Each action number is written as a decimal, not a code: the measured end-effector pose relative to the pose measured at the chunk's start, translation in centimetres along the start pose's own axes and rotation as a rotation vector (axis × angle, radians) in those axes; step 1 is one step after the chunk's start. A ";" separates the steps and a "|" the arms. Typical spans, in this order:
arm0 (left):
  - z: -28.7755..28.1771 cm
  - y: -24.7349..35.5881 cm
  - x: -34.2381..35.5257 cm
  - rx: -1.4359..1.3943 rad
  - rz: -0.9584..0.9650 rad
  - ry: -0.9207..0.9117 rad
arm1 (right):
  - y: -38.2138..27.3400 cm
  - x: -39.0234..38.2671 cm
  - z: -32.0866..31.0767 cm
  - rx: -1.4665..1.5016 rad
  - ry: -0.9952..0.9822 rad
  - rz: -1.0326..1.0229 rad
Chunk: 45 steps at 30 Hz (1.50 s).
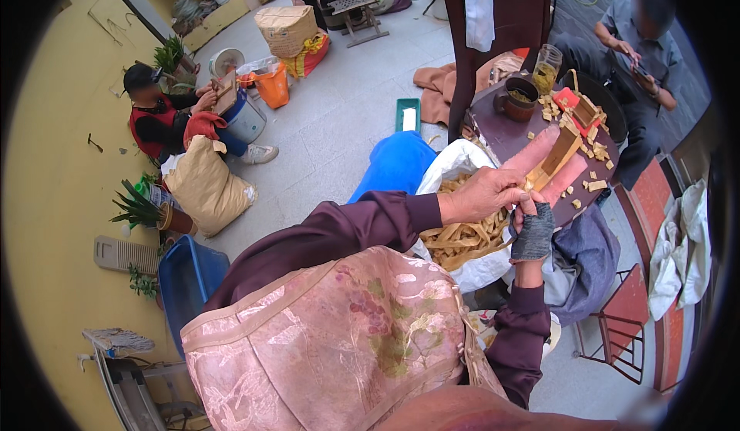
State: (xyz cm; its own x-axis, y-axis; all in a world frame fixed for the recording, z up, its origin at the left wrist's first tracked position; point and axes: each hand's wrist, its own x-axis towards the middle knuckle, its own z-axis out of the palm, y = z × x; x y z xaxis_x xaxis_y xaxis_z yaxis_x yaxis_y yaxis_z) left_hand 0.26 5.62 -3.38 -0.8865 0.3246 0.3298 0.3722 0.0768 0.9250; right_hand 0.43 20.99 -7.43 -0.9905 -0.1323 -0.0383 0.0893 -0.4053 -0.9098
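Note:
My left hand (476, 196) reaches in from the left, its fingers pinched at the near end of a yellowish wooden trough-like piece (561, 154). Against it is my right hand (532, 227), in a grey fingerless glove, with curled fingers; what they grip is hidden. A small pale-yellow bit shows between the two hands. The wooden piece rests over a pink cloth (532, 150) on a dark round table (493, 127). Just below my hands a white sack (462, 157) holds many long tan strips (466, 238).
Small tan chunks (597, 152), a brown mug (516, 100) and a glass jar (546, 69) stand on the table. Beyond it sits a person (644, 61); another person (158, 111) works at the left. A red folding stool (624, 315) is at the right, a blue tub (193, 273) at the left.

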 end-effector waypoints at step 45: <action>-2.5 -8.7 4.9 0.154 -0.160 -0.232 | -1.0 2.9 -2.7 -1.157 0.161 -0.355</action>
State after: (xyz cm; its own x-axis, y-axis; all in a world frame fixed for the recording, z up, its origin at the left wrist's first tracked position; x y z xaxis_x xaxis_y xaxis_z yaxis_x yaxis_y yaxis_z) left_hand -8.04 4.16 -9.35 -0.8575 0.5015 0.1147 0.2865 0.2804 0.9161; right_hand -2.85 23.46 -7.78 -0.9497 -0.0316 0.3114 -0.2541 0.6589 -0.7080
